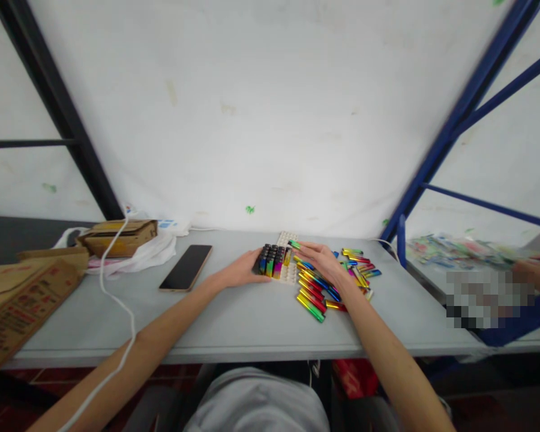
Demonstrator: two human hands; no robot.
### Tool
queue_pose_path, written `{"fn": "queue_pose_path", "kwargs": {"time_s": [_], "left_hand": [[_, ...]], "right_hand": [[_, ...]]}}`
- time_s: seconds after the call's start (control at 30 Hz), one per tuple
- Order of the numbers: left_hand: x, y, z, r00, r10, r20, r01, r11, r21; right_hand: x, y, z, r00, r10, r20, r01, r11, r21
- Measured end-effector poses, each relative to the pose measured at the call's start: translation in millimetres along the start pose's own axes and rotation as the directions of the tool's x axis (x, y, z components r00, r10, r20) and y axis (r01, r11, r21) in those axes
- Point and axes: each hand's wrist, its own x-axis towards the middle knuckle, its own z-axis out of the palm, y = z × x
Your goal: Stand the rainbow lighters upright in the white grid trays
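Shiny two-coloured lighters with black tops (273, 259) stand upright in tight rows at the left part of a white holed tray (290, 275). My left hand (243, 268) is curled around the left side of this block, thumb at its front. My right hand (320, 260) is over the tray's right side. Between its fingertips is a lighter with a green end (294, 245), tilted. Under and beside that hand lies a loose pile of lighters (312, 294) in gold, red, blue and green. The palm hides part of the pile.
A phone (186, 267) lies left of my left hand. Farther left are an opened cardboard box (117, 237), a plastic bag (139, 262) and a brown carton (31, 306). A white cable (112, 294) crosses my left forearm. Blue frame bars (450, 135) rise at right, near another person's hand (537, 273).
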Motion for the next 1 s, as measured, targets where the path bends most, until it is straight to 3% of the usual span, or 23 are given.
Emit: {"fn": "queue_pose_path", "kwargs": {"time_s": [0.3, 0.5, 0.67, 0.77, 0.87, 0.93, 1.0], "left_hand": [[1, 1, -0.8, 1.000, -0.010, 0.010, 0.011, 1.000, -0.009], [0, 0, -0.3, 1.000, -0.021, 0.003, 0.021, 1.000, 0.006], [0, 2, -0.8, 0.999, -0.041, 0.017, 0.041, 0.999, -0.002], [0, 4, -1.8, 0.999, -0.034, 0.012, 0.034, 0.999, -0.019], [-1, 4, -2.2, 1.000, -0.028, 0.012, 0.029, 0.999, -0.021], [-1, 3, -1.7, 0.999, -0.029, 0.014, 0.029, 0.999, -0.015], [-1, 1, -0.9, 0.999, -0.032, 0.016, 0.032, 0.999, -0.001]], "right_hand": [[0, -1, 1, 0.996, -0.023, -0.082, 0.023, 1.000, -0.003], [-1, -1, 2, 0.998, -0.057, -0.008, 0.055, 0.991, -0.123], [3, 9, 6, 0.992, -0.049, -0.112, 0.024, 0.976, -0.216], [5, 12, 9, 0.976, -0.134, -0.172, 0.045, 0.896, -0.442], [7, 14, 13, 0.949, -0.264, -0.172, 0.075, 0.720, -0.690], [8, 15, 15, 0.936, -0.305, -0.178, 0.062, 0.638, -0.768], [8, 16, 16, 0.931, -0.317, -0.182, 0.056, 0.616, -0.786]]}}
